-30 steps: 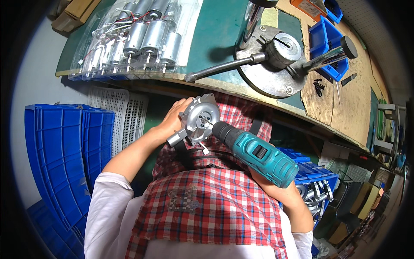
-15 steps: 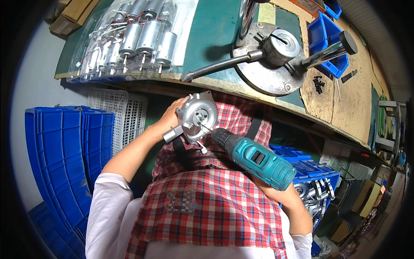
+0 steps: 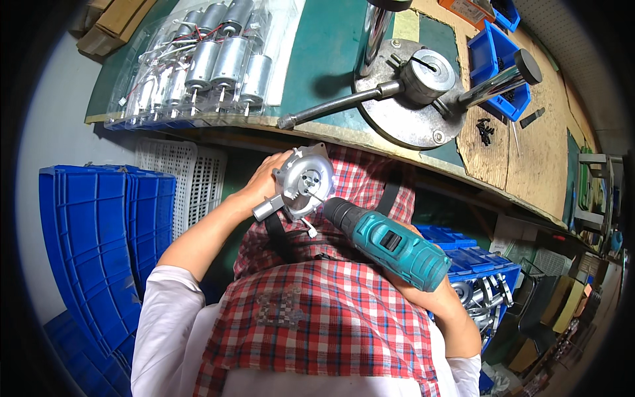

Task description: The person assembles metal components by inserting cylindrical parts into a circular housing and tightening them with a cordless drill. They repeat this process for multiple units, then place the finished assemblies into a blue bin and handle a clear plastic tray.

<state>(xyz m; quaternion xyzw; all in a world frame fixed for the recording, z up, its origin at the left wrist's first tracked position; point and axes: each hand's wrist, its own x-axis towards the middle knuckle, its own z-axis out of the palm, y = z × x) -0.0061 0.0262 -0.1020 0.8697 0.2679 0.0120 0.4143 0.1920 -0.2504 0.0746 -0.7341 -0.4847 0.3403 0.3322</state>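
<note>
A blue-green drill (image 3: 400,248) points at a round metal part (image 3: 305,173).
The left hand (image 3: 260,185) grips the metal part by its left side, over the red checked apron (image 3: 331,291), near the edge of the green table (image 3: 324,66). The right hand (image 3: 415,291) holds the drill from below (most of its fingers hide, so I cannot tell how they curl). The thin bit (image 3: 315,196) points near the part's middle; I cannot tell if they touch.
</note>
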